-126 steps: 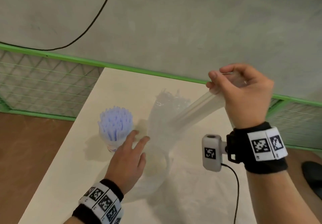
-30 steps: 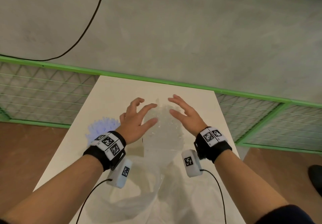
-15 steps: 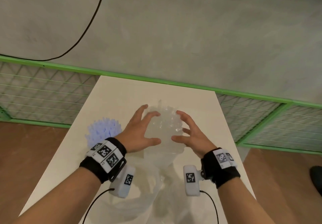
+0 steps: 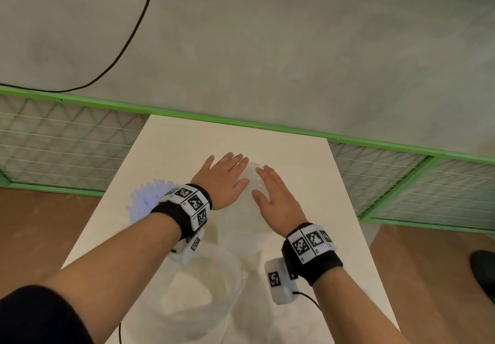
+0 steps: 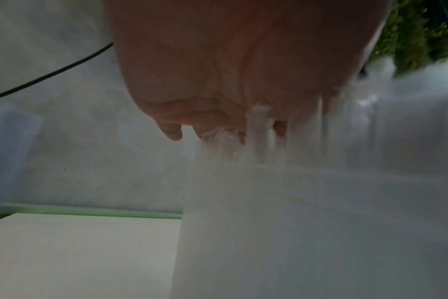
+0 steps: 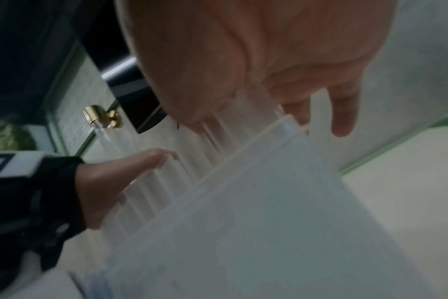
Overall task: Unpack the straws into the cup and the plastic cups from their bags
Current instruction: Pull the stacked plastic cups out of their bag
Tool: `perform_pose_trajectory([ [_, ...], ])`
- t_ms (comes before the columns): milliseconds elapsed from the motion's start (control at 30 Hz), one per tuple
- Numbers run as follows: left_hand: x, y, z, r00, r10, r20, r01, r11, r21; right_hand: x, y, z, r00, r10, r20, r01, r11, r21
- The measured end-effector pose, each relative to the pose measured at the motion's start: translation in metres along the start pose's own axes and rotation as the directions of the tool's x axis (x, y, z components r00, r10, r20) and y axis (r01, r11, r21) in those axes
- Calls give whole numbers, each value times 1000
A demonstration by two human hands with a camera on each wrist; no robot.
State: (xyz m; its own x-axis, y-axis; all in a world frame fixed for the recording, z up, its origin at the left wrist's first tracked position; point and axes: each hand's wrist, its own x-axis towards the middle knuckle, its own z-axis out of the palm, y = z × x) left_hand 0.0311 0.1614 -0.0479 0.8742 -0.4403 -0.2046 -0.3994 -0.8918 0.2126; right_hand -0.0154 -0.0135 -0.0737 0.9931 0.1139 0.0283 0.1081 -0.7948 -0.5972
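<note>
Now both hands, left hand (image 4: 224,177) and right hand (image 4: 273,198), press flat, fingers straight, onto clear straws (image 4: 251,175) standing in a cup (image 6: 281,212).

Both hands, the left hand (image 4: 223,176) and right hand (image 4: 272,197), flattened palm-down onto the clear straws (image 4: 251,176) at frame centre; fingers had been spread and curved.

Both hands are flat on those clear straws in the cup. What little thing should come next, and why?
Probably lift both hands away: the left hand and right hand lie flat on the clear plastic straws, which already stand in the translucent plastic cup.
</note>
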Motion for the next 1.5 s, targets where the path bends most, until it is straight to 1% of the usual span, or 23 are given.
perform_pose_trajectory([
  [100,-4,0,-9,997,0,83,-1,1000,9,10,-4,-2,985,88,-151,-65,986,151],
  [167,-13,1,-9,998,-7,64,6,1000,5,14,-8,-4,978,123,-170,-93,980,174],
  [233,-26,3,-5,999,-27,-30,27,1000,-7,15,-12,-9,984,111,-140,-94,988,123],
  [300,-40,4,2,994,-76,-84,74,997,-33,13,-15,-15,995,54,-88,-53,999,8],
  [367,-49,5,11,993,-104,-53,101,993,-58,10,-15,-16,999,-25,24,28,987,-157],
  [400,-51,6,16,995,-97,-25,95,992,-78,9,-14,-13,995,-48,92,66,977,-202],
  [433,-51,8,20,997,-80,-3,79,992,-102,9,-12,-10,989,-61,137,87,977,-196],
  [467,-50,10,23,998,-58,9,59,991,-119,10,-11,-8,986,-68,153,91,985,-146],
  [567,-48,7,19,998,-11,58,15,997,-82,15,-10,-4,994,-47,98,41,997,57],
  [633,-49,1,7,996,-7,94,10,1000,-25,15,-12,-6,996,-12,87,0,990,138],
  [667,-50,-2,2,997,-18,77,21,999,-34,14,-13,-8,996,11,85,-25,987,162],
  [700,-52,-3,-3,999,-41,25,42,997,-72,12,-16,-10,997,35,70,-46,986,160],
  [767,-52,0,-4,987,-107,-123,83,979,-184,4,-21,-15,999,43,-10,-43,998,51],
  [800,-51,6,-2,978,-132,-162,92,968,-233,0,-24,-15,999,24,-43,-26,999,-38],
  [867,-48,19,10,978,-155,-140,105,945,-311,-8,-26,-11,1000,-1,-31,-4,982,-187],
  [933,-44,28,27,982,-165,-96,117,917,-380,-15,-25,0,999,35,16,-30,967,-253],
  [1033,-33,28,42,981,-150,-125,94,925,-369,-18,-21,17,997,71,-36,-78,968,-238],
  [1167,-12,16,32,982,-135,-131,91,952,-293,-3,-28,28,988,127,-90,-144,965,-220],
  [1267,1,4,22,987,-128,-98,105,971,-217,13,-37,26,974,216,-61,-224,946,-235],
  [1367,2,-4,10,985,-168,-50,160,978,-137,23,-45,21,972,236,3,-225,928,-296],
  [1433,-1,-2,-3,977,-192,-95,177,972,-152,26,-45,11,972,233,-20,-229,928,-294],
  [1467,-10,-1,-8,968,-199,-153,171,969,-180,23,-46,5,974,211,-81,-225,939,-262],
  [1500,-24,-2,-13,951,-200,-236,151,966,-211,16,-48,-1,969,162,-186,-198,960,-198],
])
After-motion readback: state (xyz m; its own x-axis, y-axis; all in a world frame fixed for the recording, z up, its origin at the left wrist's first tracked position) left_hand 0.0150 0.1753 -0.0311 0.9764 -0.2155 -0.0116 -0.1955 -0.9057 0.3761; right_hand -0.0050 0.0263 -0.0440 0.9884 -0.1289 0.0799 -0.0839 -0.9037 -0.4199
